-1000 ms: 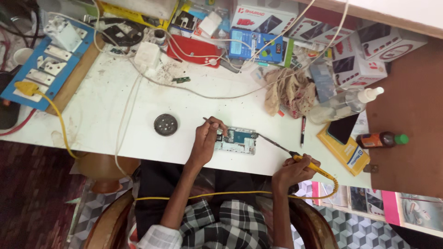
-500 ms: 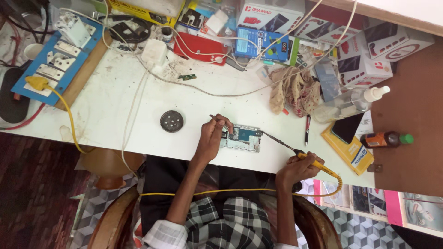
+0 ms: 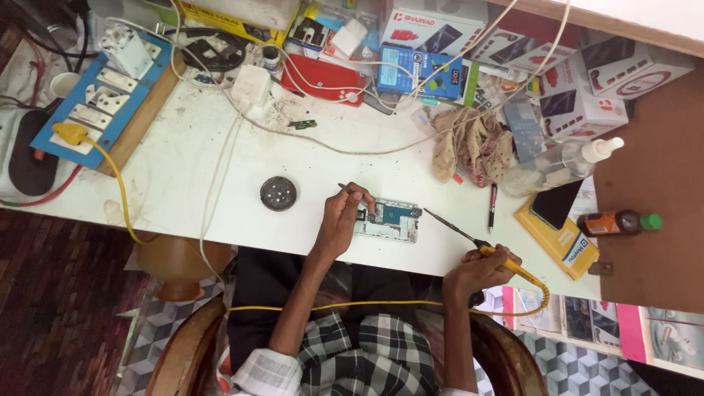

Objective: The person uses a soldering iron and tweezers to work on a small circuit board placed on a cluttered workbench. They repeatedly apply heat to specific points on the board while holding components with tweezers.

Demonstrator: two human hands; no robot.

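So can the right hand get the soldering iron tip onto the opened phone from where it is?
Probably yes: the right hand holds the soldering iron with its tip beside the opened phone, bare table between; the left hand covers only the phone's far end.

a small phone repair workbench

white table [image 3: 191, 169] crowded with a soldering iron [image 3: 484, 249], opened phone [image 3: 389, 220], switchboard [image 3: 95, 110], cables and boxed accessories [image 3: 587, 95].
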